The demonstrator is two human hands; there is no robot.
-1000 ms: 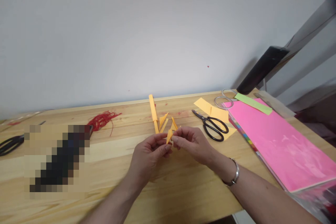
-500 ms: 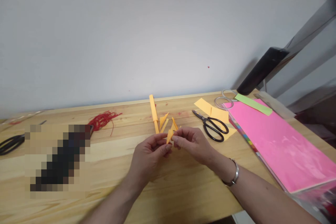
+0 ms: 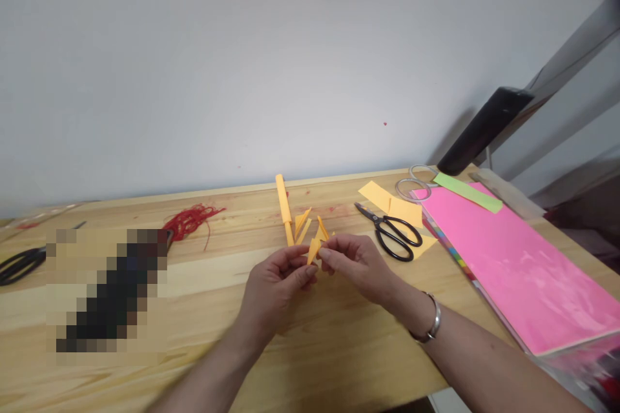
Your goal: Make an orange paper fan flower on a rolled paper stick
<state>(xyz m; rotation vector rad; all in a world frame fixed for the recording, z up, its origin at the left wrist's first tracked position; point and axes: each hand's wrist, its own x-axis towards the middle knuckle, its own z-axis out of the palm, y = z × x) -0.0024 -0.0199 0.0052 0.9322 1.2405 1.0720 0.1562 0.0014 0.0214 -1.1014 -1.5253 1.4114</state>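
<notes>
Both my hands meet over the middle of the wooden table and pinch one small folded orange paper piece. My left hand grips it from the left with thumb and fingers closed. My right hand, with a metal bracelet on its wrist, pinches it from the right. Just behind the hands lie several folded orange paper pieces and an orange paper roll.
Black scissors lie on orange paper sheets to the right, with silver scissors behind. A pink sheet stack with a green strip fills the right side. Red thread and another black scissors lie to the left.
</notes>
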